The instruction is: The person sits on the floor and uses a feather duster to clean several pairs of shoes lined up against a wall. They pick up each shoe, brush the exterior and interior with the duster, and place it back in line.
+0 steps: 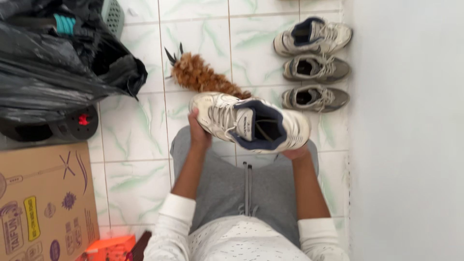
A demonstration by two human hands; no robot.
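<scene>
A white sneaker (251,123) with a dark blue lining is held level in front of me, opening up, toe to the left. My left hand (199,131) grips its toe end from below. At the heel end, my right hand (296,153) supports it from underneath, mostly hidden by the shoe. A brown feather duster (200,75) lies on the tiled floor just beyond the sneaker, its tip hidden behind the shoe. Below the shoe are my grey trousers and white sleeves.
Three shoes stand in a column by the white wall on the right: a white one (313,36) and two grey ones (316,67) (315,97). Black plastic bags (53,63) pile up at upper left. A cardboard box (43,203) sits at lower left.
</scene>
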